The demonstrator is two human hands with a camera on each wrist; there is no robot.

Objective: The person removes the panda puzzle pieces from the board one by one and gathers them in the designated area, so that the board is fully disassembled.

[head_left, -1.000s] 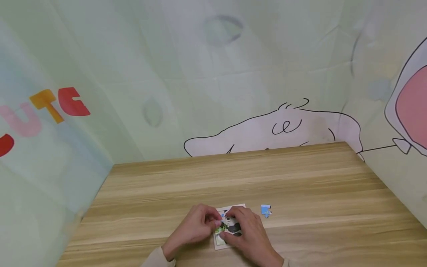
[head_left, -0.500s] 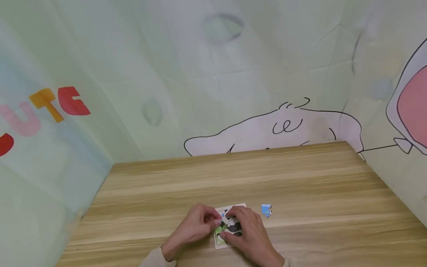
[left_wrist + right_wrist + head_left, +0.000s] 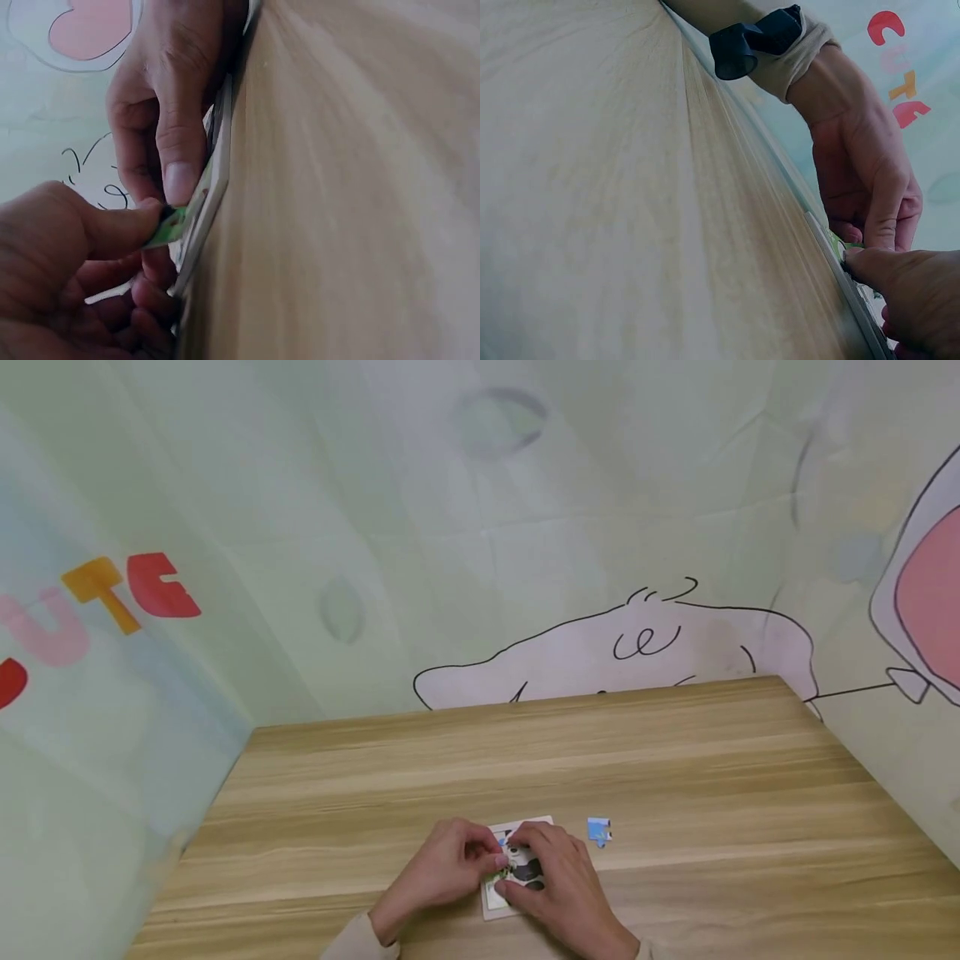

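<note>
A small square panda puzzle (image 3: 489,913) in a pale frame lies near the table's front edge. My left hand (image 3: 444,867) is over its left side, and in the left wrist view its thumb and finger pinch a green piece (image 3: 166,231), tilted against the puzzle's surface. From the right, my right hand (image 3: 566,881) rests on the puzzle with thumb and fingers spread, covering its right side. In the left wrist view the right thumb touches the surface beside the green piece. Part of the panda picture is hidden under both hands.
A loose blue puzzle piece (image 3: 599,830) lies on the wooden table (image 3: 525,760) to the right of the puzzle. Printed cloth (image 3: 420,527) with cartoon drawings and letters hangs behind the table and at its sides.
My left thumb and fingertips have shifted slightly to the right over the puzzle. The right hand has stayed in place, and the blue piece lies where it was.
</note>
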